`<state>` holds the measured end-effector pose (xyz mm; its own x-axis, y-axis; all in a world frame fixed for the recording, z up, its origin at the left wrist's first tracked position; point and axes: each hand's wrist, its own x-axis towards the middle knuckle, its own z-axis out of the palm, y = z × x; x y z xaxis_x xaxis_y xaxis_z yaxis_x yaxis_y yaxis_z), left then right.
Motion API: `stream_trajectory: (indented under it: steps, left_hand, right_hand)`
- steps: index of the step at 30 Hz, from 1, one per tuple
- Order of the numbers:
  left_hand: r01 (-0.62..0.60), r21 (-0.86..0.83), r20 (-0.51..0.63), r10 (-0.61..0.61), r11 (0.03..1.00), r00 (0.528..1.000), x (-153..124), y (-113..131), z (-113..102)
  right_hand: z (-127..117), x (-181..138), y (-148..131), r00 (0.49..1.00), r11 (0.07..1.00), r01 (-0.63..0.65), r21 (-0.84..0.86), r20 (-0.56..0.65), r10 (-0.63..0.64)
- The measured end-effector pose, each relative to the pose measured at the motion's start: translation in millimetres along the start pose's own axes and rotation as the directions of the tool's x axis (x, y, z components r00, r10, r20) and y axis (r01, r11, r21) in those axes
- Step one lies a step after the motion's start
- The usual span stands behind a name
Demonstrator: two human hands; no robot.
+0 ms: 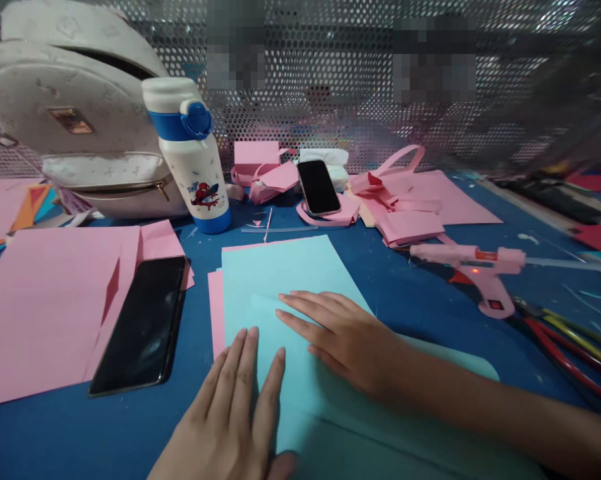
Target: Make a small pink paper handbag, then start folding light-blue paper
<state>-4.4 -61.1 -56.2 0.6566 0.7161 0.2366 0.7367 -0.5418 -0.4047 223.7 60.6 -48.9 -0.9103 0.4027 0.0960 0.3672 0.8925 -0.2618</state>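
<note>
A light blue paper sheet [285, 273] lies on the blue table [410, 293], with a pink sheet [215, 313] showing under its left edge. My left hand [235, 413] rests flat on the blue sheet's lower left part, fingers stretched out and together. My right hand [340, 337] lies flat across the middle of the same sheet, fingers pointing left. Neither hand holds anything.
A black phone [143, 323] lies on pink paper [40, 307] at the left. Behind stand a white and blue bottle [193, 157], a white backpack [75, 107], a second phone [319, 187] and pink paper scraps [410, 200]. A pink glue gun [480, 270] and coloured cables [575, 347] lie right.
</note>
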Motion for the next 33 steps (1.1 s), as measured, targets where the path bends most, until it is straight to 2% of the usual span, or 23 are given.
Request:
stream_trajectory:
  steps: [6,13,17,29,33]
  left_hand:
    - [0.016,0.039,-0.03,-0.015,0.999,0.999,-3.1,0.5,-1.9]
    - [0.033,-0.073,-0.042,-0.036,0.997,0.998,0.9,-2.7,1.8]
    - [0.003,-0.1,-0.068,-0.01,0.995,0.998,0.8,-2.4,4.5]
    - [-0.073,-0.07,-0.11,0.065,0.995,0.992,3.5,-0.6,1.1]
    - [-0.046,-0.052,-0.096,0.041,0.998,0.995,1.1,-0.7,0.8]
  right_hand:
    - [-2.1,-0.5,-2.0,1.0,1.0,-0.007,0.006,-0.003,0.007]
    - [-4.2,0.4,-3.7,1.0,1.0,-0.006,0.011,0.005,0.006]
    - [-4.4,1.1,-3.4,1.0,1.0,-0.006,0.01,-0.008,0.006]
    - [-4.7,1.8,-3.7,1.0,1.0,-0.005,-0.004,-0.004,0.005]
    - [-5.5,3.1,-4.2,1.0,1.0,-0.017,-0.006,-0.003,0.017]
